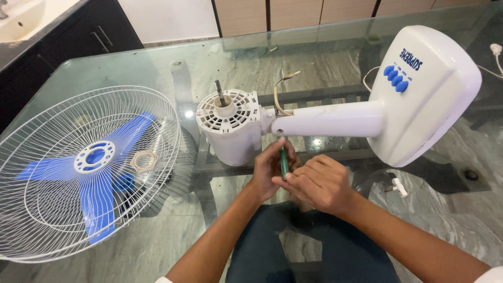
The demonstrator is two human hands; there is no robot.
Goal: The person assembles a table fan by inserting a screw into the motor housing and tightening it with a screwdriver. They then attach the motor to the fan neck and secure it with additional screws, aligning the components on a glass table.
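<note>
Both hands are on a green-handled screwdriver [283, 162], held upright with the tip pointing up into the underside of the fan's white neck [335, 119], right where it joins the motor housing [230, 126]. Left hand [268, 166] is curled around the shaft up near the tip, looks like it's steadying it so the tip stays seated. Right hand [319, 183] is closed over the lower part of the handle, which is where you'd get the turning grip. Can't actually see a screw head, the tip hides it.

Fan body is lying on its side on the glass counter [157, 68] just beyond the hands. That puts the joint at a reachable height and leaves the bare motor shaft [220, 93] sticking up. Motor housing is just past the left hand, and the white base [424, 94] with its blue buttons sits beyond and right of the right hand. A couple of loose wires [283, 89] poke up out of the joint.

Way off to the left of the hands the wire guard [86, 173] lies flat with the blue blade [97, 167] inside it, and a beige plastic nut [143, 160] rests on top, so the small part can't roll off the glass. A white plug [397, 186] lies on the counter close to the right of the right hand.
</note>
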